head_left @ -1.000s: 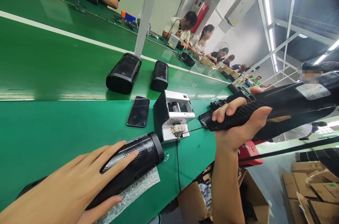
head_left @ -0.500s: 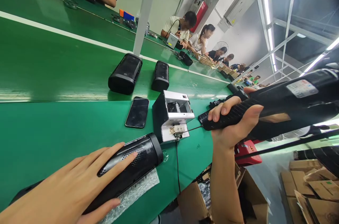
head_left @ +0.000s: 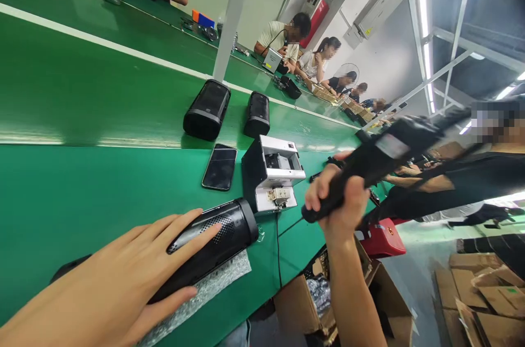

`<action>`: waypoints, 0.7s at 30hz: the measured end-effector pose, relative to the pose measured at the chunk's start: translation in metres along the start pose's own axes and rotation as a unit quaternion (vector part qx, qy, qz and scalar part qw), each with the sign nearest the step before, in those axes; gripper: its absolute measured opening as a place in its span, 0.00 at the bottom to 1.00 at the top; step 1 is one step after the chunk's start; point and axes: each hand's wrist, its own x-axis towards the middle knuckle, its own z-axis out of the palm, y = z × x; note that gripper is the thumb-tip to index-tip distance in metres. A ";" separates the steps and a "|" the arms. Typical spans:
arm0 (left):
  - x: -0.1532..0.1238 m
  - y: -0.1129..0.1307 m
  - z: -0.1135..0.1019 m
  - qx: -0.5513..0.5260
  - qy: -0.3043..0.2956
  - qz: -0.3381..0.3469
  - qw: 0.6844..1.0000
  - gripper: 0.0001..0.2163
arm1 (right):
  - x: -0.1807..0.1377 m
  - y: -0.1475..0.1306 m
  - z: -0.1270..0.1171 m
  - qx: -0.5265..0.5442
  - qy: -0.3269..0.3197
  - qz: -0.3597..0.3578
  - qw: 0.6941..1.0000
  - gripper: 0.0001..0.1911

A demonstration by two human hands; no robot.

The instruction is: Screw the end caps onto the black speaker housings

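My left hand (head_left: 118, 281) lies flat with fingers spread on a long black cylindrical speaker (head_left: 217, 237), which rests on a strip of bubble wrap (head_left: 213, 289) on the green bench (head_left: 82, 194). My right hand (head_left: 336, 204) is closed round the ribbed grip of a black power screwdriver (head_left: 377, 158), held in the air to the right of a small white machine (head_left: 273, 174). The tool is blurred by motion and its tip is not visible. A black cable (head_left: 279, 248) hangs from the machine over the bench edge.
A black phone (head_left: 220, 167) lies face up beside the white machine. Two more black speakers (head_left: 207, 110) (head_left: 257, 113) sit on the conveyor behind. Other people work along the far side and to my right. Open cardboard boxes (head_left: 311, 303) and a red stool (head_left: 379, 237) stand below the bench edge.
My right hand has swung the screwdriver down and to the left, closer to the white machine. My left hand has stayed on the speaker. The view has shifted slightly.
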 end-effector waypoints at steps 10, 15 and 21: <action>0.012 0.002 -0.018 0.031 0.015 0.034 0.999 0.39 | -0.036 -0.100 0.000 -0.100 -0.041 0.012 0.994 0.12; 0.012 0.004 -0.017 0.020 0.020 0.033 0.999 0.40 | -0.025 -0.093 0.026 -0.095 0.012 0.051 0.994 0.24; 0.011 0.007 -0.015 0.009 0.008 0.013 1.000 0.42 | -0.041 -0.061 0.044 -0.113 -0.035 0.103 0.988 0.52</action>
